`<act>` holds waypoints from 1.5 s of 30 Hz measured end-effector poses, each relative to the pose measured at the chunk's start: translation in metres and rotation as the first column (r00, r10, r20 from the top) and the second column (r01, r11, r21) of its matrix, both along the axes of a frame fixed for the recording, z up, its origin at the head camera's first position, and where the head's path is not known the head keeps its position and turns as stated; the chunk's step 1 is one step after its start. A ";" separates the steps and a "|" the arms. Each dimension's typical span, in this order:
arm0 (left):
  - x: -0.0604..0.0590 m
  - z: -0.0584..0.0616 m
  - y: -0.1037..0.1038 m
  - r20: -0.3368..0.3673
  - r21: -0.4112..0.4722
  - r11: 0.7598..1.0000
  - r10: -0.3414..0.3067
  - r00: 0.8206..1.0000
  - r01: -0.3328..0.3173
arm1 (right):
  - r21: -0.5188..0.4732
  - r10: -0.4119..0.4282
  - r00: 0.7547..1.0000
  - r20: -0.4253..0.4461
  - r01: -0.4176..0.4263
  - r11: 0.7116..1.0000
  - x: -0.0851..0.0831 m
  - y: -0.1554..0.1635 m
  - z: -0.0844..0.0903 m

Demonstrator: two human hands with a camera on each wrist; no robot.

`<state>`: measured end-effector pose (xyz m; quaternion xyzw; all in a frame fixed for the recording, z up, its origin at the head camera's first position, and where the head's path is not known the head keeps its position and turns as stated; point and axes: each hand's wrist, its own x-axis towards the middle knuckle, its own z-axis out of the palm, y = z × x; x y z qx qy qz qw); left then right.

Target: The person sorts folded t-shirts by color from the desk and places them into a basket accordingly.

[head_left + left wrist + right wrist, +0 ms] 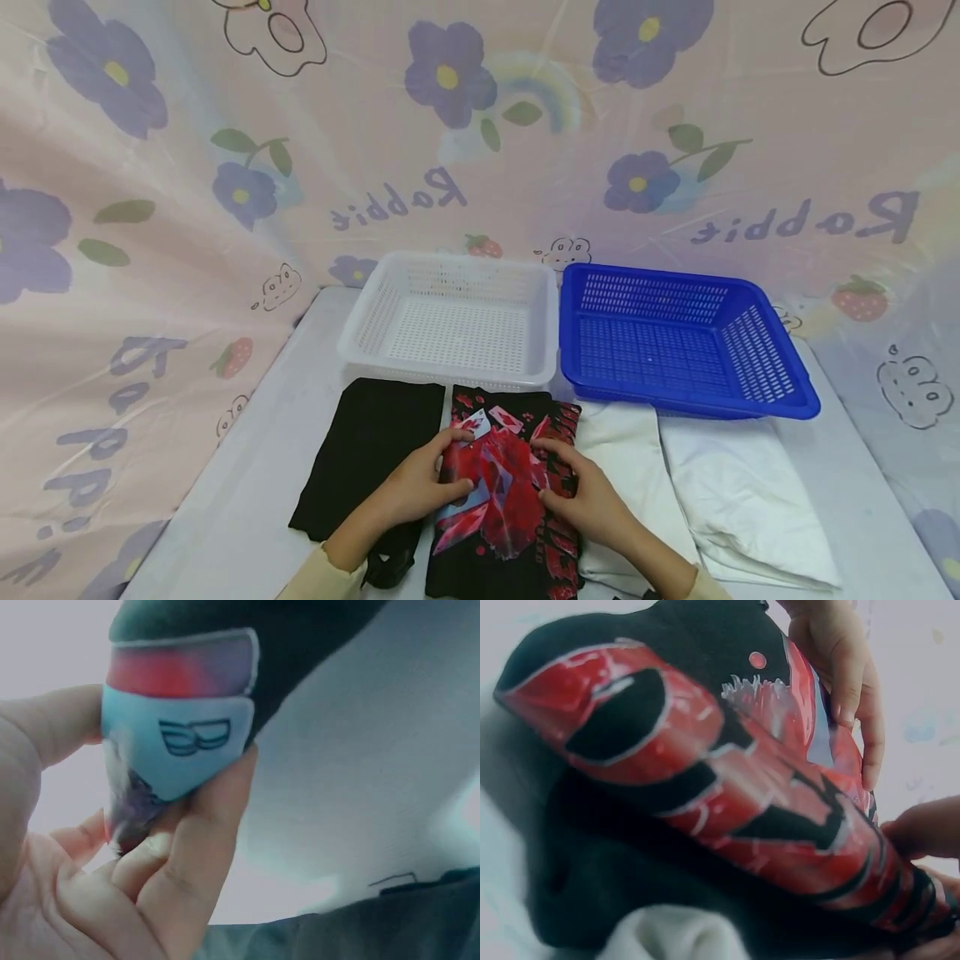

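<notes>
I am pinching the red-printed black shirt (504, 492) between both sets of fingers, left hand (420, 492) and right hand (588, 500) gripping its middle; being soft, limp and light, it is probably best gathered by its folded edges

The printed shirt (502, 492) pinched between the fingers (457, 487) of both hands was soft black cloth, matt where bare, while its red and pale blue print (727, 780) looked smooth and faintly glossy, like a rubbery film laid on the weave. Just left of the fingers, the plain black garment (371, 450) was matt cloth with no sheen. To their right, the white garments (742, 492) were soft, matt fabric, lightly creased. Beyond the fingers, the white basket (450, 321) and the blue basket (675, 342) were smooth, perforated plastic with a mild shine. The surface (247, 475) looked pale and matt. The backdrop (150, 208) was thin printed sheeting, creased and slightly glossy.
</notes>
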<state>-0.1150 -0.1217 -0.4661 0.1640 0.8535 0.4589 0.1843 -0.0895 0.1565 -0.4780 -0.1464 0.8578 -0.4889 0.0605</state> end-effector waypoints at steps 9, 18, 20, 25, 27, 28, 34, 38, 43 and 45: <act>0.012 0.020 0.003 0.040 0.058 0.998 -0.025 0.999 0.022 | -0.087 0.028 0.999 -0.044 -0.031 0.996 0.014 0.008 0.019; 0.011 0.040 0.004 0.018 0.073 0.996 -0.056 0.998 0.055 | -0.034 0.020 0.989 -0.144 -0.025 0.999 0.018 0.011 0.040; 0.010 0.044 0.004 0.013 0.082 0.995 -0.054 0.998 0.052 | -0.050 0.032 0.989 -0.147 -0.039 0.998 0.017 0.012 0.044; 0.007 0.056 0.007 -0.006 0.077 0.996 -0.047 0.999 0.048 | -0.086 0.046 0.991 -0.126 -0.057 0.995 0.013 0.016 0.058; 0.007 0.061 0.008 -0.008 0.074 0.996 -0.047 0.999 0.048 | -0.085 0.044 0.991 -0.128 -0.056 0.995 0.013 0.017 0.064; 0.006 0.064 0.008 -0.009 0.072 0.996 -0.046 0.999 0.047 | -0.087 0.044 0.990 -0.131 -0.056 0.995 0.013 0.018 0.067; 0.006 0.080 0.010 -0.025 0.080 0.996 -0.043 0.999 0.045 | -0.102 0.038 0.983 -0.179 -0.057 0.993 0.014 0.020 0.082; 0.005 0.087 0.010 -0.043 0.095 0.995 -0.035 0.998 0.039 | -0.084 0.027 0.978 -0.206 -0.045 0.995 0.014 0.020 0.093; 0.001 0.095 0.009 -0.084 0.090 0.996 -0.015 0.996 0.022 | -0.026 0.018 0.972 -0.233 -0.024 0.999 0.009 0.023 0.110; -0.002 0.099 0.010 -0.105 0.099 0.995 -0.016 0.994 0.027 | -0.005 0.016 0.968 -0.249 -0.018 1.000 0.005 0.024 0.115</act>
